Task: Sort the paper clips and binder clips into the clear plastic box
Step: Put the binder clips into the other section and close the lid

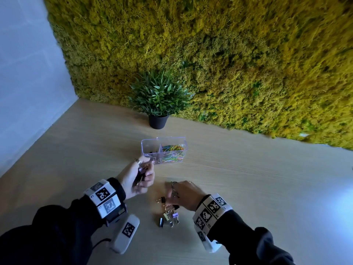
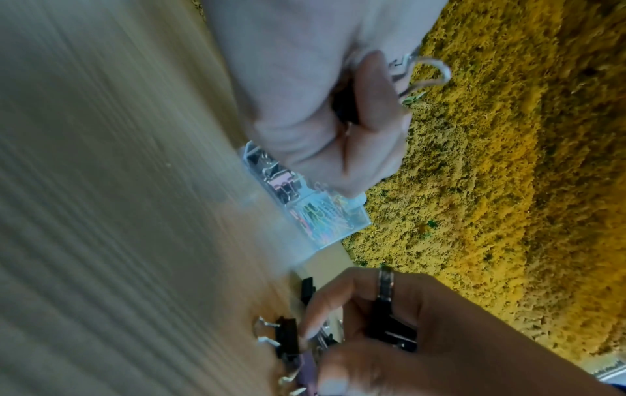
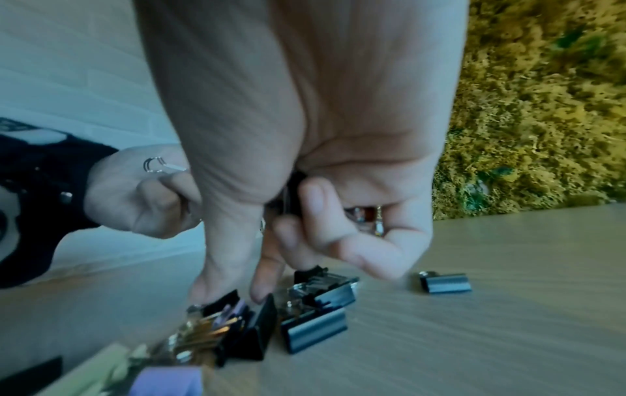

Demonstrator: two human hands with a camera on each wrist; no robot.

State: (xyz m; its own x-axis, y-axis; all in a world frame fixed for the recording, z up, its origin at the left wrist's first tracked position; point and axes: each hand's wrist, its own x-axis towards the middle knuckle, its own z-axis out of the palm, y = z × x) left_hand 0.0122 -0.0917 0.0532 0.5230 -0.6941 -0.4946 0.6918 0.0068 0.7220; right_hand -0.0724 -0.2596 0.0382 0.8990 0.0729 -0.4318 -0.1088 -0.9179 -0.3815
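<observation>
A clear plastic two-compartment box (image 1: 163, 150) is seen standing on a light wood-grain table (image 1: 248, 188), and it serves as the landmark below. The compartment of the box nearer the moss wall side on the right is filled with a heap of multicoloured wire paper clips (image 1: 173, 152). In the other compartment, several black and pink binder clips with silver handles (image 2: 279, 176) are shown by the left wrist view.

The left hand (image 1: 138, 176) is held just in front of the box's near left corner, above the table. Its fingers are curled round a bunch of binder clips (image 1: 141, 175); black bodies and a looped wire handle are seen protruding from the fist in the left wrist view.

The right hand (image 1: 181, 194) is placed further from the box, toward the person, over a loose pile of black, purple and pale binder clips (image 1: 169, 217) lying on the table. Its thumb and forefinger are lowered onto the black clips at the top of the pile, while a black binder clip (image 3: 293, 195) is kept tucked in the palm under the curled remaining fingers. One dark binder clip (image 3: 445, 282) lies apart from the pile.

Beyond the box, a green artificial plant in a black pot (image 1: 158, 100) stands against a yellow-green moss wall (image 1: 229, 54). Marker-covered white bands (image 1: 104, 197) are worn on both wrists over dark sleeves.
</observation>
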